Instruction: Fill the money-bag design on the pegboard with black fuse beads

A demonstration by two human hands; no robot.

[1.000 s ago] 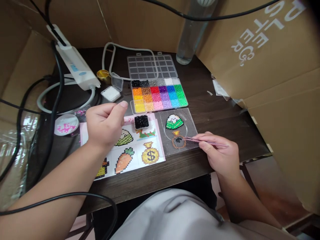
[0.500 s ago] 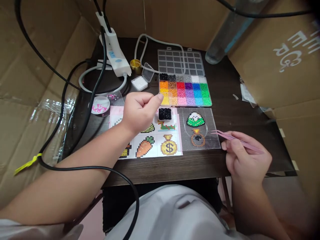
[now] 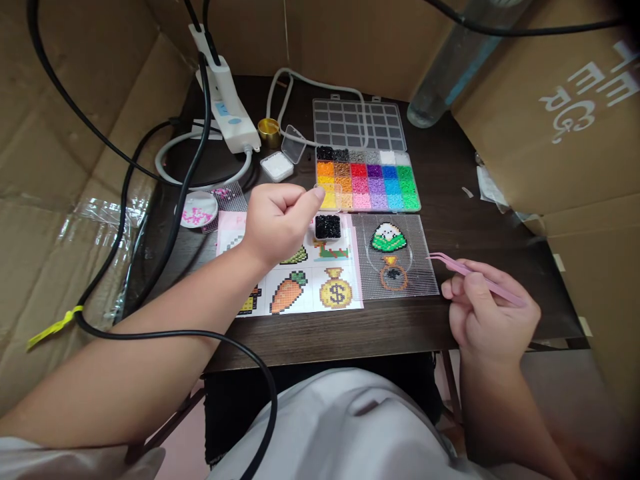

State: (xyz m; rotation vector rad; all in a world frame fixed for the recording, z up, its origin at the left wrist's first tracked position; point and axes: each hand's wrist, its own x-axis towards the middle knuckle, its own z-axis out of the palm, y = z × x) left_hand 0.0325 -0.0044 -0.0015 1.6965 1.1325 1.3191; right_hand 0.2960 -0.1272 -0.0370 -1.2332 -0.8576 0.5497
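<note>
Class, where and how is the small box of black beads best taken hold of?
Probably by its left and right walls, coming from the near side. The box stands upright and open-topped, filled with black beads, so pinching its walls should keep them undisturbed; a clear lid lies at its far side.

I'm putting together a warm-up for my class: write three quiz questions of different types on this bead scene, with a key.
1. Multiple choice: what does the right hand hold? A) a white cable; B) pink tweezers; C) a gold tin.
2. True or false: the left hand lies flat on the power strip.
3. Fill the gap: on the pegboard, the bag-shaped design lies ___ to the person than the green-and-white design.

Key:
1. B.
2. False; it is curled, near the box of black beads.
3. Nearer.
</note>
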